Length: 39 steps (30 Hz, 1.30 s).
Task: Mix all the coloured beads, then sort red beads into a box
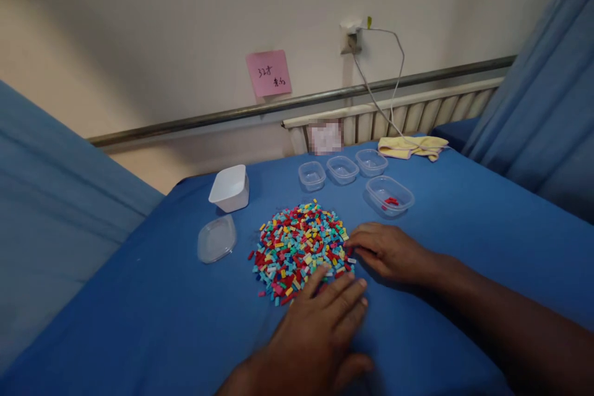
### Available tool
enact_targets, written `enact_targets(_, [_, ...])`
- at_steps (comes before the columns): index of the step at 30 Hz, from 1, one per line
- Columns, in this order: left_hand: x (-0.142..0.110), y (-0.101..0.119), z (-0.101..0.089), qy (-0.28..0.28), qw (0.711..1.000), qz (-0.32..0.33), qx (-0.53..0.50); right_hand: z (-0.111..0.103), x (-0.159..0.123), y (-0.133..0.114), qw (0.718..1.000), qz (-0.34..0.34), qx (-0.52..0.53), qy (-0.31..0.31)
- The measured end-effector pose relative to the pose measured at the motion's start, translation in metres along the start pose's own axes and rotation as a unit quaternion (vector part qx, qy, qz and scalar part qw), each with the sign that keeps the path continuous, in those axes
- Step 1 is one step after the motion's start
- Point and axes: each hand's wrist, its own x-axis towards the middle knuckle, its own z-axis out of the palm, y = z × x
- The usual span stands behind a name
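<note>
A heap of small coloured building bricks (297,247) lies on the blue-covered table, with red, light blue, yellow, green, pink and white pieces mixed. My left hand (320,328) is palm down over the near edge of the heap, fingers spread and holding nothing I can see. At the heap's right edge, my right hand (390,253) has its fingertips drawn together around what looks like a small red brick (349,252), partly hidden by the fingers. Behind this hand stands a clear plastic container (403,205) with a few red bricks (391,202) inside.
Three smaller clear containers (342,171) stand in a row at the back. On the left are a white tub (231,190) and a clear lid (217,240). A yellow cloth (408,147) lies at the back right, near a hanging white cable (371,91). Blue curtains (538,74) flank the table.
</note>
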Motion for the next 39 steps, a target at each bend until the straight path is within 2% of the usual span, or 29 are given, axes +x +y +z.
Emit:
enact_targets(3, [0.016,0.016,0.005,0.041,0.994,0.102,-0.008,0.003,0.009,0.0,0.999,-0.027,-0.008,-0.034])
enact_targets(7, [0.039,0.027,0.033,0.059,0.981,0.184,-0.019,0.0,0.017,-0.004,0.998,0.004,-0.016,-0.056])
enact_targets(11, [0.051,0.025,0.061,0.067,0.974,0.202,-0.077,-0.005,0.019,-0.006,0.995,0.048,-0.031,-0.083])
enact_targets(15, [0.054,0.022,0.079,0.086,0.964,0.207,-0.141,-0.007,0.022,-0.011,0.993,0.08,-0.007,-0.09])
enact_targets(18, [0.057,0.021,0.095,0.092,0.946,0.251,-0.184,-0.007,0.027,-0.016,0.99,0.099,-0.005,-0.099])
enact_targets(20, [0.059,0.022,0.107,0.086,0.937,0.274,-0.197,-0.008,0.028,-0.018,0.988,0.106,-0.014,-0.112])
enact_targets(23, [0.062,0.024,0.12,0.076,0.941,0.27,-0.192,-0.008,0.026,-0.019,0.986,0.108,-0.017,-0.124])
enact_targets(27, [0.063,0.025,0.12,0.091,0.944,0.257,-0.184,-0.004,0.022,-0.024,0.981,0.121,-0.082,-0.127])
enact_targets(31, [0.062,0.024,0.105,0.069,0.953,0.242,-0.17,0.002,0.023,-0.031,0.962,0.143,-0.181,-0.144])
enact_targets(35, [0.06,0.022,0.093,0.055,0.957,0.24,-0.152,0.004,0.024,-0.028,0.957,0.138,-0.203,-0.153])
enact_targets(39, [0.063,0.021,0.106,0.077,0.96,0.238,-0.127,-0.001,0.023,-0.026,0.958,0.128,-0.199,-0.16])
